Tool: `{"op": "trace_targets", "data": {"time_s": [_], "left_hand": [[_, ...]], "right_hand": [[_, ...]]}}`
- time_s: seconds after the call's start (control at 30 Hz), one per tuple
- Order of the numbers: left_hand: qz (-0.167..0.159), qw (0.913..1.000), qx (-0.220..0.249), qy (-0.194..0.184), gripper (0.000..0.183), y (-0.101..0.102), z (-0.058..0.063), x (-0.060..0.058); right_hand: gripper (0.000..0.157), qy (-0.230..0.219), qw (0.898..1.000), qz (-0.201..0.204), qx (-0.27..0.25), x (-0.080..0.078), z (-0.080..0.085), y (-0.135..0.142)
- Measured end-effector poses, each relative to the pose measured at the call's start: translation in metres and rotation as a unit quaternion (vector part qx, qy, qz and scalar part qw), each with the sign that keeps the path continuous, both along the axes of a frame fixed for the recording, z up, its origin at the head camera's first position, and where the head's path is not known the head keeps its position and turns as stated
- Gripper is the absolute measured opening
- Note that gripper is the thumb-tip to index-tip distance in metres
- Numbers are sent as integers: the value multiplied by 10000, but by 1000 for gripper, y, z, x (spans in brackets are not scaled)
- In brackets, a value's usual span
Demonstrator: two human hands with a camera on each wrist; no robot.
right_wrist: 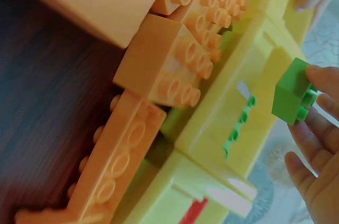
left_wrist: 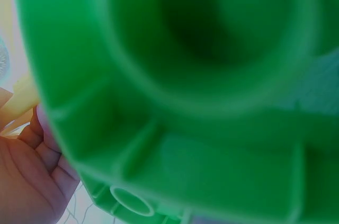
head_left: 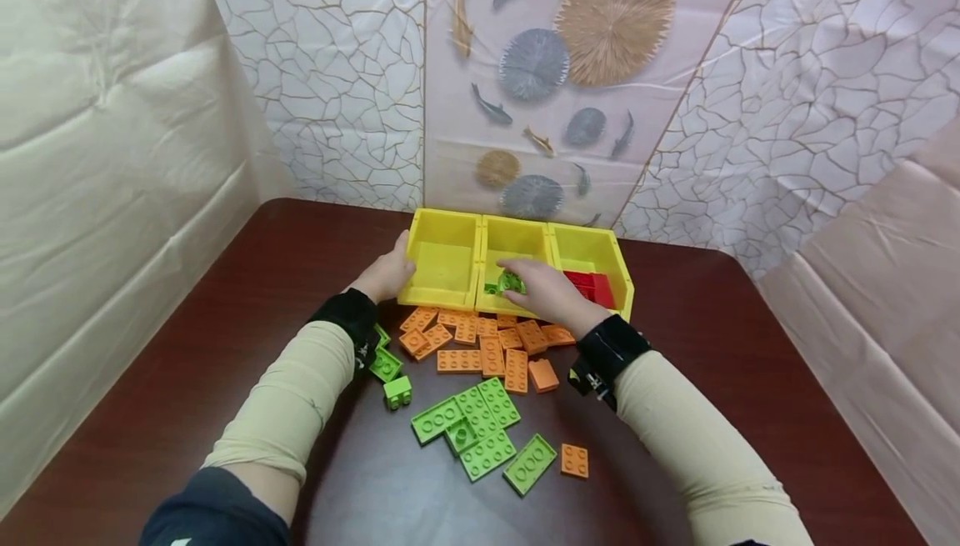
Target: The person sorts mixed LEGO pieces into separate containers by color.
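Observation:
A yellow three-compartment box (head_left: 442, 258) stands at the back of the table. My left hand (head_left: 386, 273) grips its left end; the left wrist view shows the fingers curled at the yellow edge. Over the middle compartment, my right hand (head_left: 551, 289) pinches a green toy brick (right_wrist: 288, 94) between thumb and fingers. Another green brick (head_left: 491, 288) lies inside that compartment, its studs showing in the right wrist view. Red bricks (head_left: 592, 286) lie in the right compartment. The left compartment shows bare yellow floor.
Many orange bricks (head_left: 459, 361) crowd the table along the box's front. Closer in lie several green bricks (head_left: 487, 453), with a single orange brick (head_left: 574, 460) beside them. More green bricks (head_left: 397, 393) sit by the left wrist, one filling most of the left wrist view.

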State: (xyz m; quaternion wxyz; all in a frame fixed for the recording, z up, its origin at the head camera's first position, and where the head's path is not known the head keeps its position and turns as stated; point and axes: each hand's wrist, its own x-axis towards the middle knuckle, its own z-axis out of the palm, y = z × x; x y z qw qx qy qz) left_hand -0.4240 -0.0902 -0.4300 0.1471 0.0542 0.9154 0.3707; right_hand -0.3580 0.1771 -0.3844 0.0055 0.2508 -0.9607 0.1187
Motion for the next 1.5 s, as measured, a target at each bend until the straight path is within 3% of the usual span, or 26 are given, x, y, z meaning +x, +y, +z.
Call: {"op": "trace_targets", "data": {"time_s": [0.6,0.93,1.07,1.2,1.37,1.5], "left_hand": [[39,9999,-45,-148,65,19,-13,3],[61,9998,15,-193,65,14,-13,5],[-25,10000,49,-57,64,10,-8,3],[-80,9999,29,144,64,7,-1,1],[9,10000,26,49,64,4,4,0],[87,10000,31,-25,64,0,4,-1]], "right_hand": [[61,-436,9987,-195,-170,-17,-27,0],[64,-779,9961,-170,-380,-9,-36,2],[52,-436,9980,50,-448,0,-34,3],[39,-52,9964,692,-487,22,-29,1],[34,-387,9852,1660,-175,65,-25,-4],[35,-475,9781,2014,229,92,-27,-4]]}}
